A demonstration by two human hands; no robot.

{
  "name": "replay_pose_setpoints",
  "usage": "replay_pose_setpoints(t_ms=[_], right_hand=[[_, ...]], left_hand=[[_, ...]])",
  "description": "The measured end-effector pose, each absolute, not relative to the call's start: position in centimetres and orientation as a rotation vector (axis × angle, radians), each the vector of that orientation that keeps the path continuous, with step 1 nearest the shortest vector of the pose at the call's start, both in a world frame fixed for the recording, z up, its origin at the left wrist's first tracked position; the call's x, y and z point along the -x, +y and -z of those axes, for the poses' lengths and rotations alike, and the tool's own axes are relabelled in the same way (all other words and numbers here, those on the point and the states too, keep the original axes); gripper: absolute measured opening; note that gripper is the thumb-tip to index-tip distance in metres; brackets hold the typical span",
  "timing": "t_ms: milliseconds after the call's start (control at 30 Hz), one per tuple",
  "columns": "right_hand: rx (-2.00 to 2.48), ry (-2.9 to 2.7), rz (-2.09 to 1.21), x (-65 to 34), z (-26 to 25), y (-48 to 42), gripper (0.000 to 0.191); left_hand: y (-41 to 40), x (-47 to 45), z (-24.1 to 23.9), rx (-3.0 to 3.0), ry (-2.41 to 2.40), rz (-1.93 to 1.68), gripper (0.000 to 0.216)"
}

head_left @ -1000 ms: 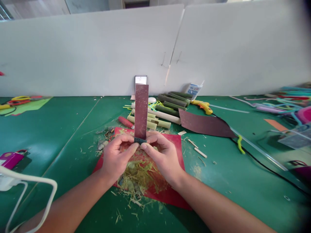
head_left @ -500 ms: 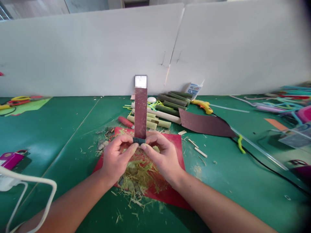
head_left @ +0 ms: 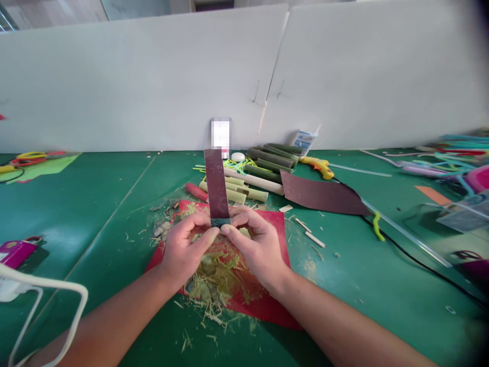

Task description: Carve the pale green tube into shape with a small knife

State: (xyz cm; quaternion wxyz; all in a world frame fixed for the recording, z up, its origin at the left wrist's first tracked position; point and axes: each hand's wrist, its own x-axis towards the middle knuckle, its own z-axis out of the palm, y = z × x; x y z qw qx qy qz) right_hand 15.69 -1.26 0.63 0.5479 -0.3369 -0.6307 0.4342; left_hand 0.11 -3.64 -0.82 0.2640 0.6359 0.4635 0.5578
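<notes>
A strip of brown sandpaper (head_left: 217, 186) stands up between my hands, its near end folded over so that the dark blue-grey backing shows. My left hand (head_left: 187, 244) pinches the left side of that fold between thumb and fingers. On the other side my right hand (head_left: 257, 247) grips the same fold, the two thumb tips almost touching. Below them lies a red sheet (head_left: 263, 306), strewn with greenish-yellow shavings (head_left: 217, 278).
Behind my hands lie cut bamboo pieces (head_left: 252, 193) and a red handle (head_left: 196, 191). To the right are a larger sandpaper sheet (head_left: 324, 196), a yellow glue gun (head_left: 319, 165) and its black cord. A white tubular frame (head_left: 82, 300) stands at the near left.
The sandpaper strip's free far end has tipped lower and to the left, uncovering more of the blurred white object by the wall. Both hands keep their hold, almost unmoved.
</notes>
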Motion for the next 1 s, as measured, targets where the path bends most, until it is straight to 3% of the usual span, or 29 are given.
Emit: replay_pose_setpoints(t_ms=[367,867,1000], right_hand=[[0.791,-1.307,-1.204,-15.1,-0.3,-1.3,0.024],[0.818,-1.258,-1.232,-14.9,-0.2,-1.3,0.023],[0.792,-1.219,-1.245,-14.7,-0.2,-1.3,0.025]], left_hand=[[-4.0,-0.6,0.3,-1.73,1.458,-1.583,0.01],[-3.9,-0.9,0.3,-1.629,1.397,-1.6,0.013],[-3.7,-1.2,0.1,-1.515,1.271,-1.662,0.026]])
